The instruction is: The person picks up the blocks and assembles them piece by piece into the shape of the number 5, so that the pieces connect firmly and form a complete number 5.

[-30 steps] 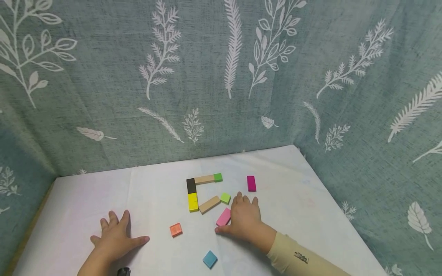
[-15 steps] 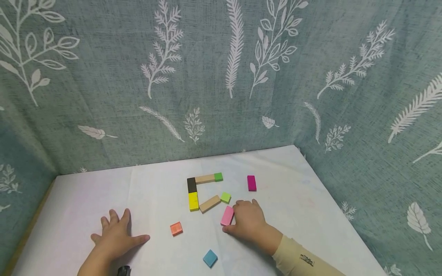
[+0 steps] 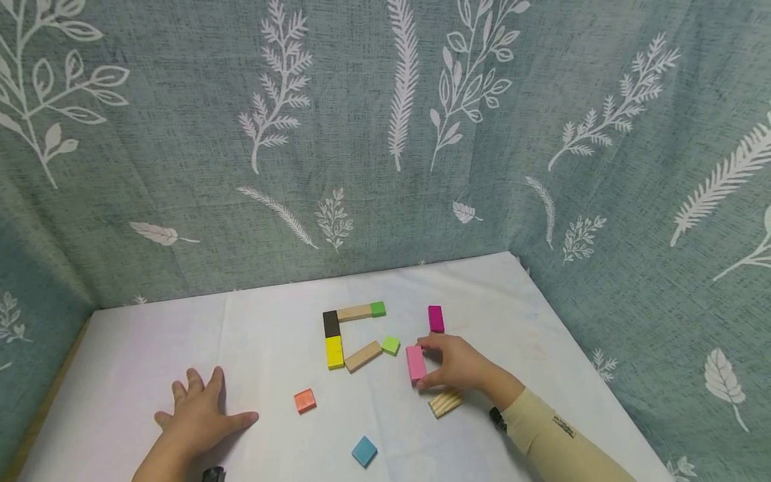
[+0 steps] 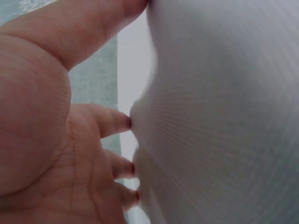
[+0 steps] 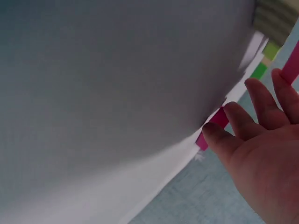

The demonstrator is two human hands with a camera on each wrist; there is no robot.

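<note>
A pink block [image 3: 415, 365] is pinched between the thumb and forefinger of my right hand [image 3: 462, 363]. In the right wrist view part of that pink block [image 5: 292, 65] shows at the right edge, by a fingertip. Just beyond the hand lies a magenta block [image 3: 436, 318]. A striped wooden block [image 3: 446, 403] lies on the near side, partly hidden by the hand. My left hand [image 3: 195, 414] rests on the white cloth with fingers spread, holding nothing. The left wrist view shows its fingertips [image 4: 125, 122] touching the cloth.
Black [image 3: 331, 324] and yellow [image 3: 334, 352] blocks, a plain wooden block [image 3: 354, 312] and a green cube [image 3: 377, 308] form a bent row. Nearby lie another wooden block [image 3: 363, 356] and a lime block [image 3: 391, 345]. Orange [image 3: 304, 400] and blue [image 3: 364, 452] blocks lie nearer.
My right hand has moved right with the pink block, which now stands more upright in view. The striped block, hidden before, has come into sight. My left hand stays put.
</note>
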